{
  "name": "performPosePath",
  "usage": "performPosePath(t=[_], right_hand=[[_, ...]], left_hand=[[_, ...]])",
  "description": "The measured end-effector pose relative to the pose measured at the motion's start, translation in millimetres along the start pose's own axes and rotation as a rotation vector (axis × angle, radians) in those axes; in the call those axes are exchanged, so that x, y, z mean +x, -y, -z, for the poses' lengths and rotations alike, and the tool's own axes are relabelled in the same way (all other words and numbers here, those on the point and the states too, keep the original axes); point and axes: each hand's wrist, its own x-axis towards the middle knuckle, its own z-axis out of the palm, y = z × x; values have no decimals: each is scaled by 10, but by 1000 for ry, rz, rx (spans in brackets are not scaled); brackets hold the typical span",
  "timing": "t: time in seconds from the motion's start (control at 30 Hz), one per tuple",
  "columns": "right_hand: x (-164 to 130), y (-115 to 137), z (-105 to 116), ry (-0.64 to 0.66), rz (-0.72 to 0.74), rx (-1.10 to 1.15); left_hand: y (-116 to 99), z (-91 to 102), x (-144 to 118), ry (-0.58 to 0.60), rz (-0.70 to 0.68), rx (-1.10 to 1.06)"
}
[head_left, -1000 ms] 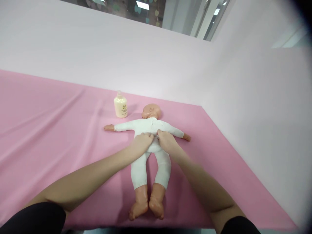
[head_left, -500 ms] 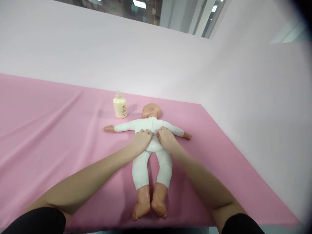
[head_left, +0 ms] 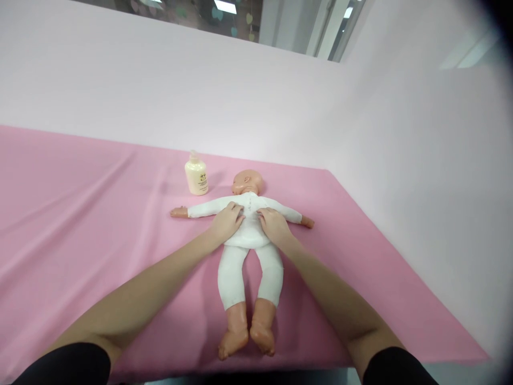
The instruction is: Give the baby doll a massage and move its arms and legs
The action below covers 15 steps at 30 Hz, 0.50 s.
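A baby doll in a white one-piece suit lies on its back on the pink cloth, arms spread, head away from me, bare feet toward me. My left hand rests flat on the left side of the doll's chest. My right hand lies on the right side of the chest. The fingertips of both hands sit close together beside the row of snaps down the suit's front. Neither hand holds a separate object.
A cream-coloured lotion bottle stands upright just left of the doll's head. A pale pink wall rises behind the cloth. The cloth's right edge runs diagonally; its near edge is below the doll's feet.
Both hands have slid up the doll's body from the belly to the chest. The doll and the bottle have stayed in place.
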Motion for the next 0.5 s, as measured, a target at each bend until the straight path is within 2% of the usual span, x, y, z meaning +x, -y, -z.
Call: performPosePath(t=[0.17, 0.33, 0.5], right_hand=[[42, -111, -70, -85, 64, 112], [81, -216, -142, -215, 133, 224], [113, -287, -189, -221, 127, 367]], left_hand=[[59, -41, 38, -13, -52, -9], [111, -79, 54, -116, -44, 48], [190, -91, 91, -123, -96, -64]])
